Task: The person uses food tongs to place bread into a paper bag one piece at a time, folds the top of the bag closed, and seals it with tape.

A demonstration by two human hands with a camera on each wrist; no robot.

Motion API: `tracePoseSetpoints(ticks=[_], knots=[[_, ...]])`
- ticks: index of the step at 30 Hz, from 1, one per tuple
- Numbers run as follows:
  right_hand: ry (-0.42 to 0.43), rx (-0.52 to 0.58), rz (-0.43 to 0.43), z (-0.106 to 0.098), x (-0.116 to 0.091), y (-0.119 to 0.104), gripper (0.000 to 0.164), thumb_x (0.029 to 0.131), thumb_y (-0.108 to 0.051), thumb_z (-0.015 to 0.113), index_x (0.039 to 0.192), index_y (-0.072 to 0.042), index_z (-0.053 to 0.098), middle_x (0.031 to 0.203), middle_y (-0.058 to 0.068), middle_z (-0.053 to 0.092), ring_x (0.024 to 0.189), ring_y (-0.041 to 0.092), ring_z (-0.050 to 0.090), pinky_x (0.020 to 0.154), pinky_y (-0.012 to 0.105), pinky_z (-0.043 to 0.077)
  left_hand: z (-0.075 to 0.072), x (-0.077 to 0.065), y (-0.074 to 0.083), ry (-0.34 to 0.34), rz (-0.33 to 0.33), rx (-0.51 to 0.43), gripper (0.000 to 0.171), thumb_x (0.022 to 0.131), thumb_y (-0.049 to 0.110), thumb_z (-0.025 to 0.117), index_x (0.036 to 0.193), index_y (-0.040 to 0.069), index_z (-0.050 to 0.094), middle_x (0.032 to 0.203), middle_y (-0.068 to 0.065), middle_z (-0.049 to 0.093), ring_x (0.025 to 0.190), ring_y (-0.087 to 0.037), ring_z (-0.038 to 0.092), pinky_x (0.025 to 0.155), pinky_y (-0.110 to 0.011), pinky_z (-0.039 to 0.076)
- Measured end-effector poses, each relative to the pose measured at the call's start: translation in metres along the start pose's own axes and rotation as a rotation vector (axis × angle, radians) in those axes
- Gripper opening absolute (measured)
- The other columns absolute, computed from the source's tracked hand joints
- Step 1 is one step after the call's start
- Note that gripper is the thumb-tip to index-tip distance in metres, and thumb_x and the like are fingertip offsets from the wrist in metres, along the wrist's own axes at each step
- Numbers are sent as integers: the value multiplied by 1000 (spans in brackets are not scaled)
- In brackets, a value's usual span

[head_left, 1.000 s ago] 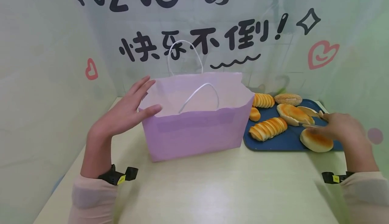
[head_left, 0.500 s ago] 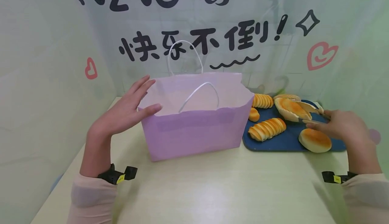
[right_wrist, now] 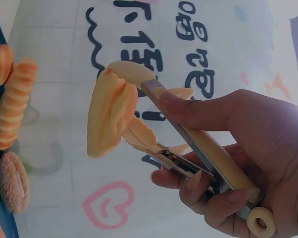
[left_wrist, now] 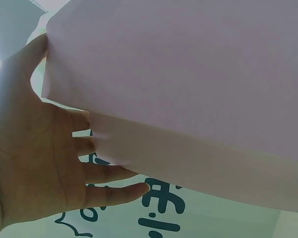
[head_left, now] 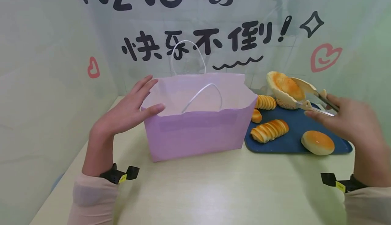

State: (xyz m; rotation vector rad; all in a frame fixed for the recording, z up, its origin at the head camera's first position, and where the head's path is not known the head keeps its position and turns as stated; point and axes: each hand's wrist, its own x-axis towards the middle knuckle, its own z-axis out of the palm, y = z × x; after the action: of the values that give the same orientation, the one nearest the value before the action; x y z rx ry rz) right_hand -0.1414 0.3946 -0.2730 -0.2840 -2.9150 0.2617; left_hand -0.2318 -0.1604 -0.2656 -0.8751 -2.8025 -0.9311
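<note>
My right hand (head_left: 355,121) grips a pair of food tongs (right_wrist: 188,144), metal with cream-coloured ends and grips. Pinched in the tongs is an oval golden bread roll (head_left: 285,86), lifted above the back of the blue tray (head_left: 293,130). At the left end of an upright lilac paper bag (head_left: 198,133) with its mouth open, my left hand (head_left: 128,111) rests against the rim. Its thumb lies by the front edge, and the other fingers are extended toward the back. In the left wrist view, the bag (left_wrist: 188,74) covers much of the picture beside that hand.
On the tray lie a ridged roll (head_left: 270,131), a round bun (head_left: 317,143), another ridged roll (head_left: 265,102), a small bun (head_left: 256,116) and a rough-crusted bread (right_wrist: 13,182). Two white handles stand up from the bag. A printed sheet (head_left: 213,58) hangs behind the table (head_left: 213,187).
The right hand has raised the tongs and the oval bread roll up off the tray, uncovering more of its blue surface. The left hand stays at the bag's rim.
</note>
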Motion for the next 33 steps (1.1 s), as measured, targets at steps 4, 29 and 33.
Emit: tracePoseSetpoints(ticks=[4,29,33], knots=[[81,52,-15,-10,-7,-22,98,81,-69,65,153,-12,30,100,29,61,85,44,51,59,43,38,0,0,0,-1,-5,7,83,94,57,56,159,28,15,164,9,3,142,-26,32,108,-59,31],[304,303,-359,-23,-42,-140,72,75,-48,83,137,-20,61,84,1,62,59,16,47,49,24,37,0,-1,-1,4,-13,11,85,92,61,55,159,29,12,164,9,2,140,-24,35,108,-56,34],[290,292,-399,-20,-43,-152,73,75,-49,82,139,-22,59,80,-2,60,61,14,46,48,26,37,0,-1,-1,0,-13,7,86,92,63,54,158,34,8,163,11,0,139,-23,38,109,-53,34]])
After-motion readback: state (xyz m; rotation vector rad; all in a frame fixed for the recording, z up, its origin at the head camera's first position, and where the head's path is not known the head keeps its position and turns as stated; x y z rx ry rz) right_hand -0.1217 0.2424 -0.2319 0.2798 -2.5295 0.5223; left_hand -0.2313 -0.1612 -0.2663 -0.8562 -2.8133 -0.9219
